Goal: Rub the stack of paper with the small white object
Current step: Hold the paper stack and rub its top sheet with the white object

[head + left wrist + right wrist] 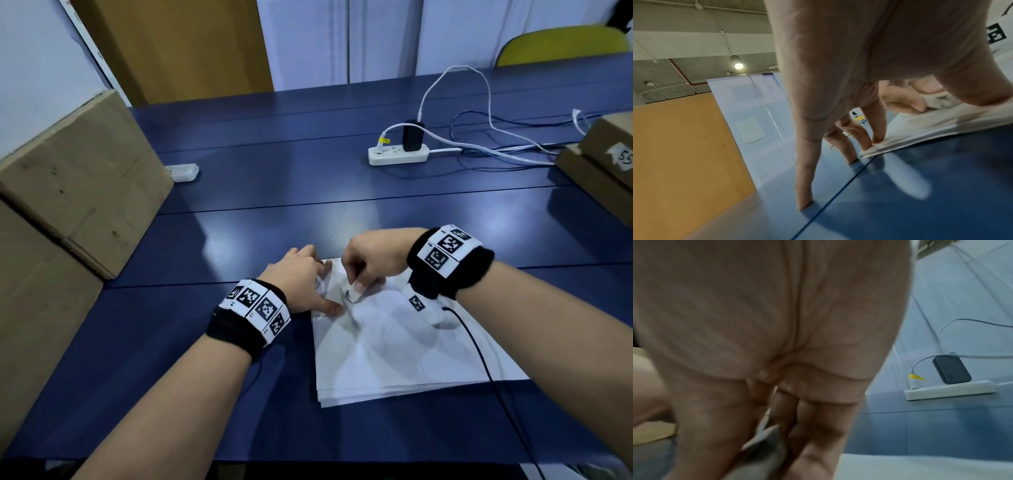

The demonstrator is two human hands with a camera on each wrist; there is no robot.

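Note:
A stack of white paper (394,349) lies on the blue table (274,192), its top sheet creased and smudged grey near the far left corner. My left hand (322,287) presses that corner with spread, straight fingers; two fingertips (877,139) rest on the paper's edge (941,123) and the others on the table. My right hand (358,287) hovers just right of it, fingers curled, pinching the small white object (356,297) against the sheet. In the left wrist view the object (941,99) shows at the right fingertips. The right palm fills the right wrist view, with a blurred grey-white piece (766,439) between the fingers.
Large cardboard boxes (78,178) stand along the table's left side, smaller ones (603,161) at the far right. A white power strip (399,154) with a black charger and loose cables lies behind the paper. A black cable (479,356) runs from my right wrist across the paper.

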